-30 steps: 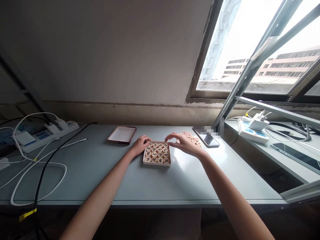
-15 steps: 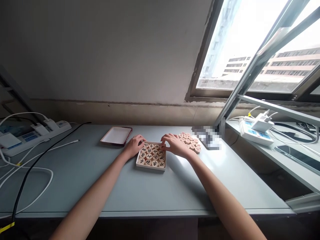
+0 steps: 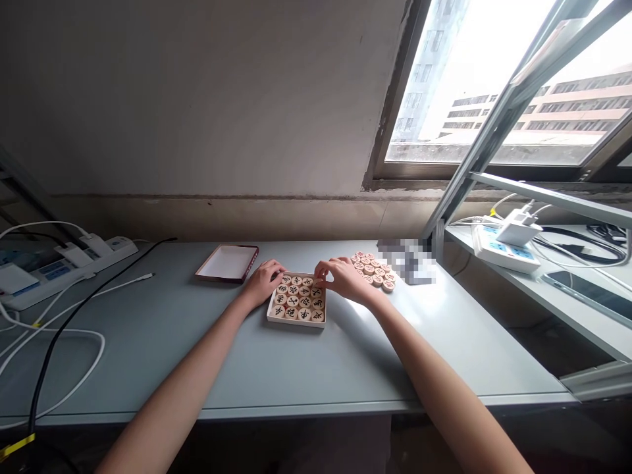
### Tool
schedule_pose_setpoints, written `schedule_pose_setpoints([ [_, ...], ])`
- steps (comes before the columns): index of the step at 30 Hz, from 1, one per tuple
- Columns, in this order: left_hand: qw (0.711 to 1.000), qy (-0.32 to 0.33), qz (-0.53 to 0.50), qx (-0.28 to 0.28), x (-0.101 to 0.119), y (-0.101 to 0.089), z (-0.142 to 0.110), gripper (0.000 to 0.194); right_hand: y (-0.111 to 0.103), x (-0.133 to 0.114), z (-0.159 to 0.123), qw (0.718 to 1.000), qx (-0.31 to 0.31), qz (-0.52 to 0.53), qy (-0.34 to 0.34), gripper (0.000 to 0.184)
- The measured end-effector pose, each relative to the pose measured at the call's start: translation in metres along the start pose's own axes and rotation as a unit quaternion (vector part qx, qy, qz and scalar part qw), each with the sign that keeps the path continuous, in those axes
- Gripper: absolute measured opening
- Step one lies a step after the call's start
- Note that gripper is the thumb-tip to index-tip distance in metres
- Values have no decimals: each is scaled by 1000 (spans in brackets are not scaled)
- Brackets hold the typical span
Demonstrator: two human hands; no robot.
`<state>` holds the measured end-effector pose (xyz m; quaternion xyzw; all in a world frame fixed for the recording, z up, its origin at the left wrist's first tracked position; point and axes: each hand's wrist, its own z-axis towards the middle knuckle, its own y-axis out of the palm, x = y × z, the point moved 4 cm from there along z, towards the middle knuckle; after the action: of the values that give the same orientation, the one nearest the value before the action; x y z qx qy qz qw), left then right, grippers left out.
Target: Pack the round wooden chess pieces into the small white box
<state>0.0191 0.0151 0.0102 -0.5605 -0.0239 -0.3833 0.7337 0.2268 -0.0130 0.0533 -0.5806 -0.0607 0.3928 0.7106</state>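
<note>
A shallow square box (image 3: 296, 322) sits mid-table, holding rows of round wooden Chinese chess pieces (image 3: 305, 303) with black characters. My left hand (image 3: 264, 283) rests at the box's far left corner, fingers curled over its edge; the fingertips are partly hidden. At the far right corner, my right hand (image 3: 343, 278) has thumb and fingers closed around a chess piece in the back row. Most of that piece is covered by the fingers. Beyond the right wrist lies a group of red-marked chess pieces (image 3: 378, 270), set side by side on the table.
The box lid (image 3: 227, 263), inside up, lies behind my left hand. A blurred patch (image 3: 412, 263) covers something at the back right. Power strips (image 3: 69, 270) and cables stand at the left; another power strip (image 3: 506, 247) and a phone (image 3: 587, 296) are on the right-hand shelf.
The view has tilted slightly, so everything sits a little higher. The piece under my right fingers now lies lower in the box's corner. My left hand stays at the box.
</note>
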Motion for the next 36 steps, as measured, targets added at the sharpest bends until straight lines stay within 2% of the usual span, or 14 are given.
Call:
schedule_pose_setpoints([
  [4, 1000, -1, 3, -1, 0, 0, 0, 21, -8, 13, 0, 996, 50, 43, 67, 16],
  [7, 1000, -3, 0, -2, 0, 0, -1, 22, -9, 32, -4, 991, 39, 27, 124, 19],
  [12, 1000, -1, -7, 1, 1, 0, -2, 22, -7, 47, -11, 985, 74, -92, 127, 22],
  [16, 1000, -3, -11, 1, 0, 0, -2, 22, -2, 52, -10, 984, 47, -119, 121, 23],
  [22, 1000, 0, -9, 3, 2, -1, -2, 22, -13, 72, -14, 964, 68, -149, 209, 24],
  [25, 1000, -1, -7, 1, 2, -1, -2, 22, -19, 54, -12, 983, 69, -89, 147, 24],
  [27, 1000, -2, -3, 1, 1, -1, -2, 21, -18, 30, -8, 997, 15, -32, 70, 23],
  [30, 1000, -1, 4, 6, 0, 0, -2, 20, -10, -3, -7, 995, -97, 8, -8, 22],
  [33, 1000, 0, 2, 9, 0, 0, -3, 21, -4, -17, -8, 991, -136, -5, -7, 24],
  [36, 1000, -2, -3, 7, 0, 0, -3, 21, -1, -15, -9, 990, -142, -10, 24, 23],
])
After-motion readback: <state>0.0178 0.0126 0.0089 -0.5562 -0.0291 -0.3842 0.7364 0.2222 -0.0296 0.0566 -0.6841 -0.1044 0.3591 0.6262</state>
